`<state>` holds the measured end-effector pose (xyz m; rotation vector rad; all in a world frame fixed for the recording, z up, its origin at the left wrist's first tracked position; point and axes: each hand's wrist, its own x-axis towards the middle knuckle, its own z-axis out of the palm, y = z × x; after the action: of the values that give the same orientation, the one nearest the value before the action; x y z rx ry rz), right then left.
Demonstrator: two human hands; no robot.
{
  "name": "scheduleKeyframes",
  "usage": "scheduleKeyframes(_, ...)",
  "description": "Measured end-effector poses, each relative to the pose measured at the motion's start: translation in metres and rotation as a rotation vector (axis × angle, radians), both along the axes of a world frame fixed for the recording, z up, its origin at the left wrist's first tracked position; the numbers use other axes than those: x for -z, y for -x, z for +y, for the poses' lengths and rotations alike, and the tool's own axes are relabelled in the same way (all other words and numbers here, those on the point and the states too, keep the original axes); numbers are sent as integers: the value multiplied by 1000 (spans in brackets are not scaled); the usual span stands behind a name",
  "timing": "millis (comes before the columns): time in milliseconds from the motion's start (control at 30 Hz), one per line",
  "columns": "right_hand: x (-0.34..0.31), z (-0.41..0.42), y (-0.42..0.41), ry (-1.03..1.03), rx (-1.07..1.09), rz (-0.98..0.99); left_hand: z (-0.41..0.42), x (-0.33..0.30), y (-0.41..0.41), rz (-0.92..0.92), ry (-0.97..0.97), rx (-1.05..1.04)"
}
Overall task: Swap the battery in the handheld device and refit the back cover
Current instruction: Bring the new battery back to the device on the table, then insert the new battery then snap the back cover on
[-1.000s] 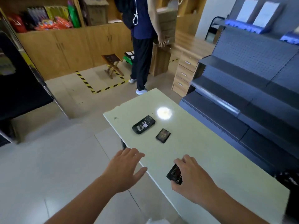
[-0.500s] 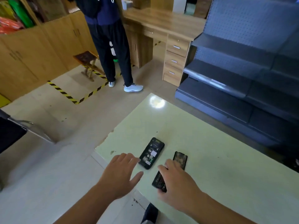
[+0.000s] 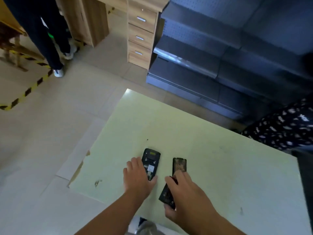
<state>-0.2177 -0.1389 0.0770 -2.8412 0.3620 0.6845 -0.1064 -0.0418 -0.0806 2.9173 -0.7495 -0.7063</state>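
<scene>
A black handheld device [image 3: 151, 161] lies back-up on the pale green table [image 3: 220, 167], its back compartment uncovered. My left hand [image 3: 137, 178] rests over its lower left part, fingers spread, thumb at the device's bottom end. A flat black piece [image 3: 179, 164] lies on the table to the device's right. My right hand [image 3: 184, 195] is closed on another flat black piece [image 3: 166, 195], held just above the table's near side. Which of the two is the battery and which the back cover, I cannot tell.
The table's left corner has chipped edging [image 3: 79, 168]. A person in dark trousers [image 3: 42, 34] stands at the far left near yellow-black floor tape [image 3: 28, 90]. A wooden drawer unit [image 3: 140, 38] and dark metal shelving [image 3: 220, 53] stand behind. A patterned dark cloth [image 3: 284, 128] is at the right.
My view has closed in on the table. My left hand has come down onto the device. My right hand still holds its black piece, now near the loose piece on the table.
</scene>
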Motion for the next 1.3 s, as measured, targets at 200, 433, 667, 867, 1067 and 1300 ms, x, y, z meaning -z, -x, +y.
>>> scheduleKeyframes(200, -6, 9, -5, 2, 115, 23, -14, 9, 7, 3, 15, -38)
scheduleKeyframes(433, -20, 4, -1, 29, 158, 9, -12, -4, -12, 291, 94, -72)
scheduleKeyframes(667, -54, -6, 1, 3, 149, -136, 12, -72, -26, 856, 608, -265)
scheduleKeyframes(867, -74, -13, 5, -61, 90, -304, 15, -131, -21, 1059, 828, -229)
scheduleKeyframes(1067, -59, -11, 11, -65, -28, -438, -1, -164, -1, 1570, 924, -565)
scheduleKeyframes(1300, -48, -19, 22, 21, -128, -445, -7, -157, 6, 1491, 918, -644)
